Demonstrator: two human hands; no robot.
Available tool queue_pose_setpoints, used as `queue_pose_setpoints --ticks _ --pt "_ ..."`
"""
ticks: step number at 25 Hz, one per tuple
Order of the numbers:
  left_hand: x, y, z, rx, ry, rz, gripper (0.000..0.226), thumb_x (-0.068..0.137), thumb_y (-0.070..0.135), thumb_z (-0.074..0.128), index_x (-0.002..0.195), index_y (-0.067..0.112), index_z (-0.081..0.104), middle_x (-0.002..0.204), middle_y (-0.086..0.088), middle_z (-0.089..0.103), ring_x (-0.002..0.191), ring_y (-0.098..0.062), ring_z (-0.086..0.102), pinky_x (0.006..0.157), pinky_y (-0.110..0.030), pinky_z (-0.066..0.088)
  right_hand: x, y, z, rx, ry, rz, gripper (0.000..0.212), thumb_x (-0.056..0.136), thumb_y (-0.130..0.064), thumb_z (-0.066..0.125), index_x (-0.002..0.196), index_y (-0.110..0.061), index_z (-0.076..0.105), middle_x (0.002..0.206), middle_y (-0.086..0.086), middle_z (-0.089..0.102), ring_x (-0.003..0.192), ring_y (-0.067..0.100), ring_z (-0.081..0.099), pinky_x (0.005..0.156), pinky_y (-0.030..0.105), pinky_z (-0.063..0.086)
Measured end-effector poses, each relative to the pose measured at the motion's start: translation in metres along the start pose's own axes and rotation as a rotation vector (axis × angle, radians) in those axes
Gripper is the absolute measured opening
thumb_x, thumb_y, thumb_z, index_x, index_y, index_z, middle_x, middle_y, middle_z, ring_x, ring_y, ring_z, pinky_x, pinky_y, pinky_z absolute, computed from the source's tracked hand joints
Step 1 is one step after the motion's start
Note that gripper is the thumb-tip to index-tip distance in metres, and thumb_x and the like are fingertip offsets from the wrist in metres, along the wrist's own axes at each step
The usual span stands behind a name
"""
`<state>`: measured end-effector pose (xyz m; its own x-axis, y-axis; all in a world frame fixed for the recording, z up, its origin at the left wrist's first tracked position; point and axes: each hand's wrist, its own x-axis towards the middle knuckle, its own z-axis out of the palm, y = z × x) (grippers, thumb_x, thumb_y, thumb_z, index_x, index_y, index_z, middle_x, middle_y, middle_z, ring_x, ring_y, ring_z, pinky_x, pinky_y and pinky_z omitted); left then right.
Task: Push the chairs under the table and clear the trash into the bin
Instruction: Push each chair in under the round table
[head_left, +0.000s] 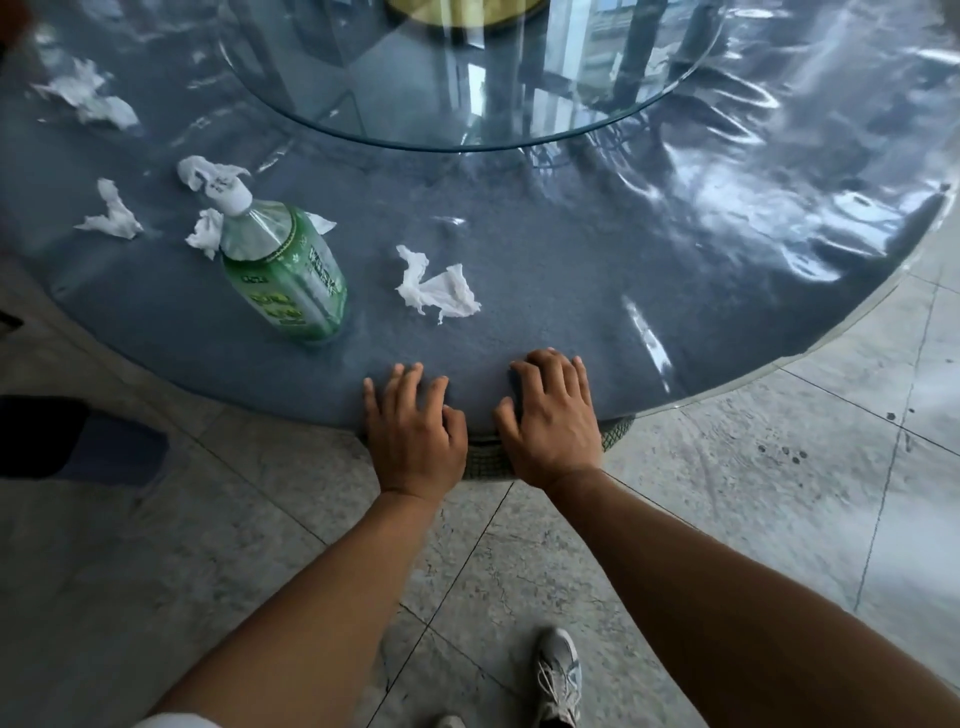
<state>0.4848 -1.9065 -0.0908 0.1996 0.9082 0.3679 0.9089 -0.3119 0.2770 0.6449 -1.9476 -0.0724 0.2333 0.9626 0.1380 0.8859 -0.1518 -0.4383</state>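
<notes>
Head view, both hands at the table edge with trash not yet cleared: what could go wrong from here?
1. The green bottle stands upright among crumpled tissues; a sweeping grab could tip it and send it rolling.
2. The far tissues lie well away from the left hand and right hand, so they may be missed.
3. No bin is in view, so carried tissues might drop on the floor.

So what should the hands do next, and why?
Probably the left hand should reach for the nearest crumpled white tissue. Both hands, the right hand too, rest empty on the round blue-grey table edge, and it lies closer than the green plastic bottle.
</notes>
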Motion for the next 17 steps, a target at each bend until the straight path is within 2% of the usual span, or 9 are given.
queue_pose_setpoints --ticks 3,5,7,10,13,17 --pt "0.004 0.006 -0.013 0.1 -0.165 -0.021 0.041 0.096 0.032 0.039 0.12 0.014 0.066 0.139 -0.018 0.059 0.138 -0.039 0.046 0.116 -0.066 0.023 0.001 -0.002 -0.005 -0.014 -0.081 0.009 0.048 0.096 -0.043 0.041 0.133 -0.015 0.053 0.142 0.011 0.047 0.143 0.031 0.033 0.125 0.053 0.013" --pt "0.005 0.013 -0.024 0.173 -0.352 -0.066 0.056 0.099 0.045 0.023 0.134 0.018 0.058 0.152 -0.014 0.048 0.147 -0.035 0.034 0.12 -0.065 0.015 -0.001 -0.001 -0.007 -0.038 -0.15 -0.008 0.05 0.099 -0.046 0.038 0.139 -0.017 0.048 0.148 0.014 0.04 0.148 0.033 0.026 0.126 0.056 0.008" --pt "0.001 0.018 -0.035 0.212 -0.455 -0.139 0.067 0.097 0.052 0.013 0.146 0.023 0.048 0.161 -0.01 0.036 0.152 -0.031 0.024 0.122 -0.061 0.008 -0.003 0.001 -0.012 -0.082 -0.225 -0.056 0.057 0.1 -0.051 0.032 0.147 -0.019 0.04 0.155 0.016 0.031 0.152 0.035 0.017 0.126 0.057 0.001" --pt "-0.013 0.013 -0.056 0.2 -0.487 -0.263 0.068 0.098 0.056 0.016 0.154 0.024 0.037 0.165 -0.01 0.028 0.154 -0.031 0.018 0.124 -0.058 0.004 -0.016 0.001 -0.02 -0.178 -0.327 -0.119 0.067 0.101 -0.057 0.018 0.158 -0.022 0.023 0.165 0.016 0.016 0.156 0.036 0.002 0.124 0.059 -0.006" --pt "-0.029 -0.003 -0.085 0.22 -0.544 -0.316 0.067 0.101 0.058 0.024 0.158 0.024 0.026 0.167 -0.012 0.02 0.155 -0.031 0.013 0.124 -0.057 0.003 -0.027 -0.006 -0.03 -0.25 -0.439 -0.16 0.075 0.097 -0.064 0.002 0.162 -0.027 0.006 0.17 0.013 -0.001 0.156 0.034 -0.013 0.123 0.059 -0.011" --pt "-0.035 -0.044 -0.132 0.208 -0.508 -0.392 0.072 0.097 0.063 0.024 0.159 0.025 0.024 0.167 -0.013 0.02 0.154 -0.032 0.016 0.123 -0.058 0.005 -0.025 -0.059 -0.038 -0.285 -0.474 -0.264 0.078 0.094 -0.068 -0.001 0.162 -0.03 0.004 0.17 0.013 -0.006 0.155 0.035 -0.015 0.122 0.061 -0.012"
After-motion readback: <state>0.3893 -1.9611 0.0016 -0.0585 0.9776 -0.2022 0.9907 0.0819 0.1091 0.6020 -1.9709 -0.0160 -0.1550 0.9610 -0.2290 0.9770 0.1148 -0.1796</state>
